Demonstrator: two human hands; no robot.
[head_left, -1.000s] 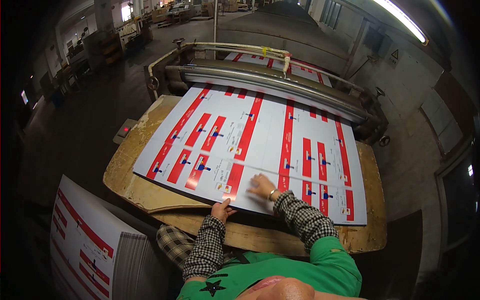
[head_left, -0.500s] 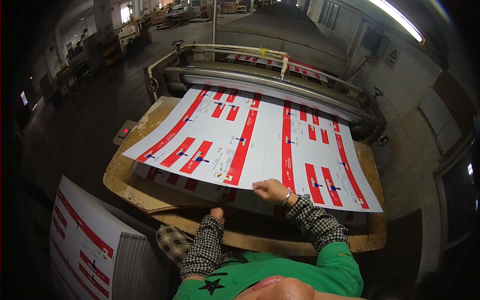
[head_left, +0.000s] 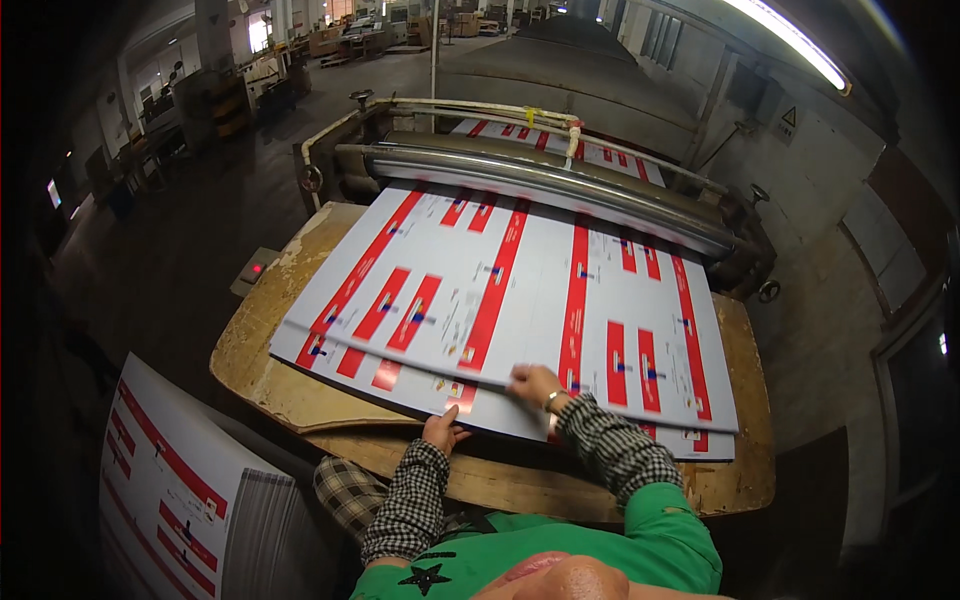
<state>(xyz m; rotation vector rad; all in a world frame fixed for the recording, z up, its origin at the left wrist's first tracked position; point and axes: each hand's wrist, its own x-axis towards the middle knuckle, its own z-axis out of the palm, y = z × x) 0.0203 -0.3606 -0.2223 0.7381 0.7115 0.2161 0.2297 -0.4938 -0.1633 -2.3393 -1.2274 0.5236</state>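
A large white printed sheet (head_left: 540, 290) with red bands lies on the feed table, its far end under the roller. My right hand (head_left: 537, 387) is closed at the near edge of this upper sheet, slightly blurred by motion. Beneath it, a similar lower sheet (head_left: 350, 372) shows along the left and near sides. My left hand (head_left: 444, 431) rests at the near edge of the lower sheet, thumb laid up over the print and fingers apart. The metal roller (head_left: 560, 185) spans the width of the table.
A worn wooden feed table (head_left: 255, 350) carries the sheets. At lower left stands a tall stack of printed sheets (head_left: 170, 480). A small box with a red light (head_left: 257, 268) sits beside the table. Handwheels (head_left: 768, 291) stick out on the roller's right. Another sheet (head_left: 610, 155) lies beyond the roller.
The upper sheet has dropped flatter and shifted, showing more of the lower sheet's near edge. My left hand has moved up onto that edge, its thumb now extended. My right hand stays close to the upper sheet's edge.
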